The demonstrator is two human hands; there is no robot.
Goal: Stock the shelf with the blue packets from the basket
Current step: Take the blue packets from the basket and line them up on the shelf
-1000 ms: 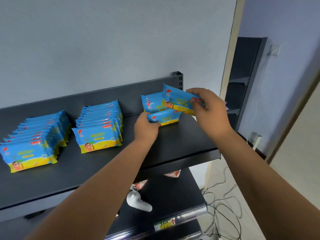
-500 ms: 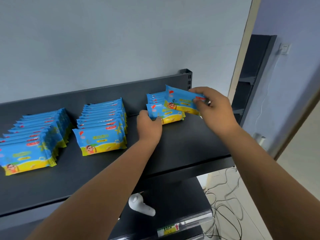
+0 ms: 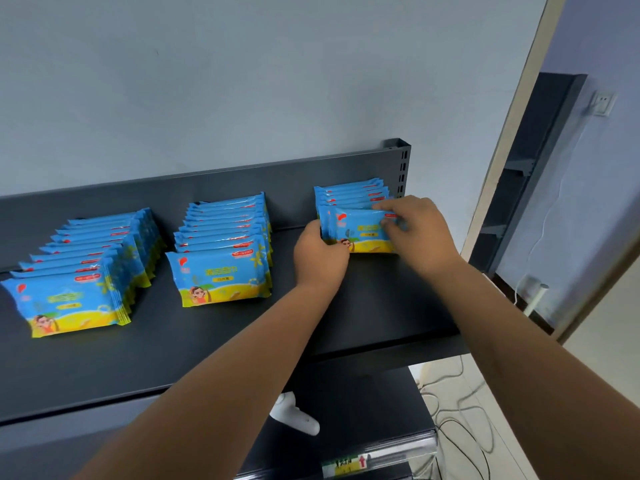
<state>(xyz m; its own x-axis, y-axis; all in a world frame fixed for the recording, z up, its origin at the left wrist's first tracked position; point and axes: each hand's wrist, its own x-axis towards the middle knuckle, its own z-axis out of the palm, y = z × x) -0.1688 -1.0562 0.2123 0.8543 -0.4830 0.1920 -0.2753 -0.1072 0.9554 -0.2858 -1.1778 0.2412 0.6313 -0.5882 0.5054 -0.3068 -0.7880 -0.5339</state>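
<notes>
Three rows of blue packets [image 3: 221,268] stand on the shelf [image 3: 381,306]. In the right row, the left hand [image 3: 320,252] curls round the left end of the front packet [image 3: 362,230], fingertips hidden. The right hand [image 3: 420,230] pinches its top right corner. The packets behind overlap too tightly to count. Below, a white object [image 3: 294,415] is half hidden.

dark grey metal shelf [image 3: 381,306] with a low back panel [image 3: 138,199], and three rows of blue packets [image 3: 221,275] stood on edge on it, printed faces forward. shortest row [image 3: 349,199] is right next to the slotted upright post [image 3: 401,168], its front packet [image 3: 360,230] upright too. middle row [image 3: 225,230] sits further from the post, longest row [image 3: 79,271] furthest, with bare shelf between the rows
</notes>
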